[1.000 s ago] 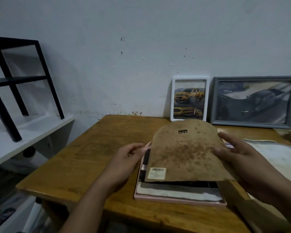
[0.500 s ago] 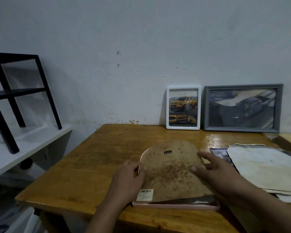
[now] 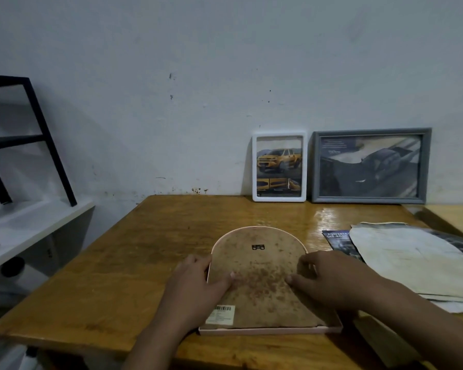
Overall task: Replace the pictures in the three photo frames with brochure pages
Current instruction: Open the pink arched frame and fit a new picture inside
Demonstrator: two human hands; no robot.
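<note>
Both hands rest on the brown, stained backing board (image 3: 257, 279) of an arch-topped pink frame (image 3: 270, 330) that lies face down near the front edge of the wooden table (image 3: 150, 252). The left hand (image 3: 195, 287) lies at the board's 9 o'clock edge, fingers fairly straight, with its thumb pressed flat on the board and the other fingers along the frame's rim. The right hand (image 3: 329, 281) sits at 3 o'clock, its fingers loosely bent, fingertips and thumb touching the board; whether they press down or pinch the edge cannot be told. A small black hanger (image 3: 258, 247) shows near the board's 12 o'clock and a barcode label (image 3: 221, 314) at its 7 o'clock corner. At the table's 12 to 1 o'clock edge, a white frame (image 3: 279, 166) with a yellow truck page and a grey frame (image 3: 370, 165) with a dark vehicle page lean against the wall (image 3: 225, 76). At 3 o'clock lie a brochure (image 3: 336, 241) and a worn pale sheet (image 3: 412, 260) covering most of it; only part of the brochure's print is readable. What lies under the board is hidden. A black stand (image 3: 46, 140) on a white shelf (image 3: 24, 228) at 9 o'clock is cut off by the picture's edge.
</note>
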